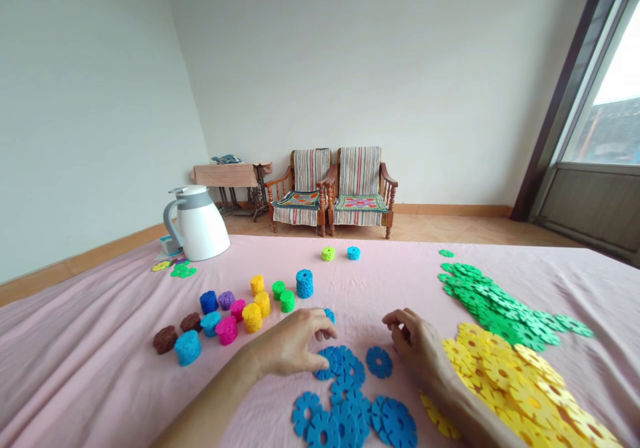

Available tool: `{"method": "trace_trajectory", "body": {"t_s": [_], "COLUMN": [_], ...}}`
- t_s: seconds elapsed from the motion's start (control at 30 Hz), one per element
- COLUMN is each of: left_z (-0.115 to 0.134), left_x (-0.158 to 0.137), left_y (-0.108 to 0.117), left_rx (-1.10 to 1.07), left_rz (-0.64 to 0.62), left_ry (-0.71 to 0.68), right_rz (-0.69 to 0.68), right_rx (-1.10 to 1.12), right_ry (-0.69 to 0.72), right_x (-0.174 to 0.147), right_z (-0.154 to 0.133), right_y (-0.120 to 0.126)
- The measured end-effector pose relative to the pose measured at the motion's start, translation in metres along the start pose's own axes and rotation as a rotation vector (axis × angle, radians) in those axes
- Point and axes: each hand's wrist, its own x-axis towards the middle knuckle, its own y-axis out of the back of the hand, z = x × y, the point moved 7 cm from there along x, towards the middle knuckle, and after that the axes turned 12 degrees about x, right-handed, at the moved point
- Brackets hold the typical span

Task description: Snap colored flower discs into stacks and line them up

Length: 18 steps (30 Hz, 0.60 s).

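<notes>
My left hand (296,343) hovers at the left of a loose group of blue flower-shaped discs (350,413), its thumb apart from its bent fingers and nothing visible between them. The thumb tip overlaps a blue disc (336,361) in view; I cannot tell whether it touches. Just beyond those fingers, a blue piece (329,315) is partly hidden. My right hand (414,340) is loosely curled, with a small gap between finger and thumb and no piece showing in it. A single blue disc (379,362) lies to its left.
Yellow discs (505,375) and green discs (493,301) are heaped on the right of the pink cloth (395,278). Several short coloured stacks stand left, including a taller blue stack (305,283). A lime stack (328,253) sits farther back. A white jug (203,228) stands far left.
</notes>
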Motion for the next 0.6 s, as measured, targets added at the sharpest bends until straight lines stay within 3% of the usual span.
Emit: {"method": "trace_trajectory", "body": {"t_s": [0.6], "left_z": [-0.0020], "left_x": [-0.0070], "left_y": [-0.0028], "left_rx": [0.103], "left_rz": [-0.063], "left_ry": [0.039], "right_rz": [0.006], "right_rx": [-0.013], "right_ry": [0.025], "right_x": [-0.0013], "right_z": [-0.0038], "right_y": [0.0002]}}
